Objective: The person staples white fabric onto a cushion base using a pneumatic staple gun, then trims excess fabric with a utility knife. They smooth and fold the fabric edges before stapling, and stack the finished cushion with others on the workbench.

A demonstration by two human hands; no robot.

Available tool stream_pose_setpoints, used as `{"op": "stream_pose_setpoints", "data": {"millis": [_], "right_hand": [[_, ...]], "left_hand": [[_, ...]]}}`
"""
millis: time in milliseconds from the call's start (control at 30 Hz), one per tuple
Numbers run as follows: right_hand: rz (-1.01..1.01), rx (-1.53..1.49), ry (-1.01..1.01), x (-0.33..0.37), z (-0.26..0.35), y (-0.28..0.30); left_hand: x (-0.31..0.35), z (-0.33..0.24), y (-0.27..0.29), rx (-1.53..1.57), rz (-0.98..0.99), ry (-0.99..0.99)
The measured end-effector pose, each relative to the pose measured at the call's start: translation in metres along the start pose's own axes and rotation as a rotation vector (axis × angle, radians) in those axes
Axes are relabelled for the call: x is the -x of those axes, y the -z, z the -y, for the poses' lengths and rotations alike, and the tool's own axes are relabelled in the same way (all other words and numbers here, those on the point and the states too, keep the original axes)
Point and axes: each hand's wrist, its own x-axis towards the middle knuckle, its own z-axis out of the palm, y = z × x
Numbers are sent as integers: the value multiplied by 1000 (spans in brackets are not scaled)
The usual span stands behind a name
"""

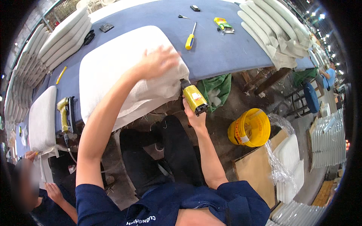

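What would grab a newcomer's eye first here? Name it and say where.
Most likely the big white cushion, at the near edge of the blue table, with the left hand spread over its right part. Next comes the yellow staple gun, held in the right hand by the cushion's near right corner. The bright yellow bucket also stands out, on the floor to the right.

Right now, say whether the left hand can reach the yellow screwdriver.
Probably yes. The left hand, blurred but seemingly empty, is over the white cushion; the yellow screwdriver lies beyond its edge on the blue table, with nothing seen blocking it. The staple gun in the right hand looks clear of that path.
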Motion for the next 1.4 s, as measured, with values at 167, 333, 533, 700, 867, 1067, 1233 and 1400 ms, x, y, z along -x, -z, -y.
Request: {"op": "stream_pose_setpoints", "data": {"millis": [167, 333, 533, 700, 867, 1067, 1233, 1400], "right_hand": [[-5, -39, 15, -1, -5, -15], [-29, 55, 43, 5, -11, -9], [-29, 201, 95, 9, -17, -10], [-37, 23, -7, 14, -12, -13], [27, 48, 47, 13, -1, -17], [54, 88, 211, 8, -1, -22], [111, 47, 175, 9, 2, -18], [155, 95, 228, 10, 13, -19]], "left_hand": [[-12, 29, -53, -176, -254, 240], [29, -23, -55, -236, -312, 215], [49, -41, -61, -374, -374, 124], [58, -43, -67, -389, -328, 50], [57, -46, -66, -395, -307, 19], [56, -43, -65, -408, -294, 13], [58, -46, -59, -388, -242, 26], [60, -44, -60, -436, -242, -9]]}}
